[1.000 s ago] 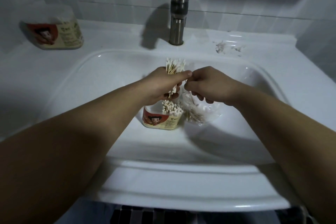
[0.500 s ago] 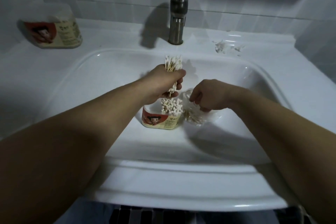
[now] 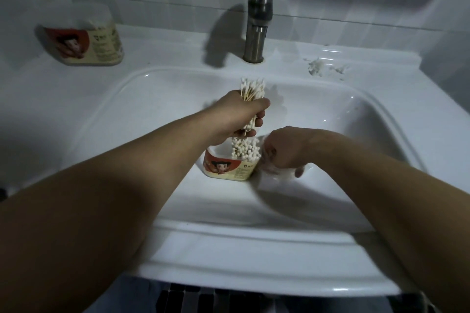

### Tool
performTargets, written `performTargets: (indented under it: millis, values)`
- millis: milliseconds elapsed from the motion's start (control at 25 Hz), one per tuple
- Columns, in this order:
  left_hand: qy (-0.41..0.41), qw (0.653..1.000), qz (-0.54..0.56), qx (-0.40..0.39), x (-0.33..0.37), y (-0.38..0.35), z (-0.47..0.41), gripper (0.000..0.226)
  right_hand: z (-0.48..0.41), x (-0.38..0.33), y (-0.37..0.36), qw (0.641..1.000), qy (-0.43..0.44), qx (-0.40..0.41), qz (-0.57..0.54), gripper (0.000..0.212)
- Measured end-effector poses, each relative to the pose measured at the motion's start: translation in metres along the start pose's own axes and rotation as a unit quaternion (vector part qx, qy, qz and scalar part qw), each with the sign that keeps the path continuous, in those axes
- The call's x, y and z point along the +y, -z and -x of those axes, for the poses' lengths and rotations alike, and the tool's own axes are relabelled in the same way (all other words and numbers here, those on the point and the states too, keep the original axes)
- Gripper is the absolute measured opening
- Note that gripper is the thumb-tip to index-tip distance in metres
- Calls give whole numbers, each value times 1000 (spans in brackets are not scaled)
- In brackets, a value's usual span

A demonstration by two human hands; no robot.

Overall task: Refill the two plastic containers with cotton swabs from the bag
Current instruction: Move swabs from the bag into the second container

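**A:** In the sink (image 3: 152, 114), what does the left hand (image 3: 241, 117) hold?

**B:** A bunch of cotton swabs (image 3: 253, 89). Its fingers squeeze the middle. White tips stick out at 12 and 6 o'clock, right above the container (image 3: 229, 166).

**A:** And the right hand (image 3: 284, 150)?

**B:** At 3 o'clock of it, curled over the bag (image 3: 279, 174). It's blurry, so I cannot tell if it grips.

**A:** The other container (image 3: 84, 38)?

**B:** Far off at 10 o'clock.

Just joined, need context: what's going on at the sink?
The left hand grips a bundle of cotton swabs above the open container standing in the sink, already partly filled. The right hand is at the clear bag beside it; blur hides what it holds. A second container sits on the counter, back left.
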State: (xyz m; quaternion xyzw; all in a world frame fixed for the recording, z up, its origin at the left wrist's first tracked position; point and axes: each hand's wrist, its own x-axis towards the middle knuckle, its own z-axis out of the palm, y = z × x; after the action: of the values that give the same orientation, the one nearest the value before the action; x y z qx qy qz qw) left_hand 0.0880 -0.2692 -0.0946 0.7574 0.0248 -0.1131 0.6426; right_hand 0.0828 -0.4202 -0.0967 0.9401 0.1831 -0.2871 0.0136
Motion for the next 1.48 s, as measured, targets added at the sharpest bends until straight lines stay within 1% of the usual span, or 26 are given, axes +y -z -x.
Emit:
performTargets:
  millis: [40,120,200,360,440,560,680,840,880,920,1000,1040,1160,1240,1280,1400,1480]
  values:
    - [-1,1000,-1,0,0,0,0,20,0,1,0,1000,3,-8,10,23]
    - [-4,1000,-8,-1,0,0,0,20,-2,1,-2,999,9,-12,32,13]
    - [-6,1000,-15,-3,0,-1,1,20,-8,2,-7,999,17,7,36,10]
    - [-12,1000,-10,-8,0,-2,2,18,-13,2,-15,999,25,28,4,16]
    - [-15,1000,-11,-9,-1,-1,3,17,-10,-1,-16,999,25,44,-12,22]
    - [-18,1000,-13,-12,-1,-1,3,15,-10,-6,-18,997,32,74,8,24]
    - [-19,1000,-14,-12,-2,-1,3,14,-12,-7,-20,994,31,90,49,21]
    - [-19,1000,-18,-13,-2,-1,1,14,-8,-1,-15,995,25,37,87,11]
    - [-20,999,-20,-15,-2,0,1,13,-6,0,-12,995,23,31,88,11]
    - [-22,999,-22,-16,-2,1,0,13,-6,1,-9,996,21,32,81,15]
    - [-24,999,-28,-21,-2,1,0,12,-5,3,-5,998,15,35,51,24]
    - [-25,999,-30,-23,-2,0,0,12,-6,5,-5,999,9,32,33,25]
    - [-26,999,-34,-21,-3,1,0,13,-7,7,-3,999,3,-13,-45,18]
    - [-27,999,-34,-22,-3,1,-1,13,-4,8,0,994,13,-37,-99,19]
    - [-26,999,-35,-22,-3,1,-1,13,-2,9,1,994,17,-41,-103,20]
    - [-25,999,-42,-24,-3,1,-1,13,3,7,1,999,6,-21,-40,18]
    - [-28,998,-58,-27,-3,0,0,13,1,8,-1,1000,-1,5,-8,23]
